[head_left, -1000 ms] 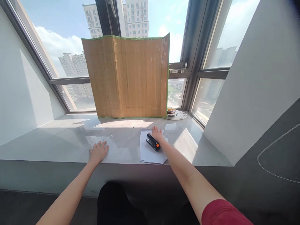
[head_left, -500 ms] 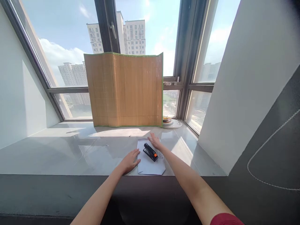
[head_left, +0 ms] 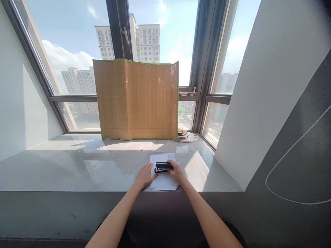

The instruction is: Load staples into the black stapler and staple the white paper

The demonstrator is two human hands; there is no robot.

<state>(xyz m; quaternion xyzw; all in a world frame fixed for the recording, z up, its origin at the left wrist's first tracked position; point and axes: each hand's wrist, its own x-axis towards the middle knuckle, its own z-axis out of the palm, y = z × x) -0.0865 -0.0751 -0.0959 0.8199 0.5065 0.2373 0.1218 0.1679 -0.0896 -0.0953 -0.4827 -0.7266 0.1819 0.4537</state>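
My right hand (head_left: 178,171) has moved from behind the stapler (head_left: 163,167) to close around it, turning it sideways over the paper (head_left: 162,172). My left hand (head_left: 144,176) has slid in from the left and lies flat, pressing the paper's left edge on the sill (head_left: 64,168), so the sheets look steadied for the stapler. Far right, beside the bamboo screen (head_left: 138,100), stacked plates (head_left: 186,136) hold something yellowish I can't identify.

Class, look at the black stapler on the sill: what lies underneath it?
White paper sheets lie under the black stapler, flat on the grey sill. The right hand grips the stapler; the left hand covers the paper's left edge.
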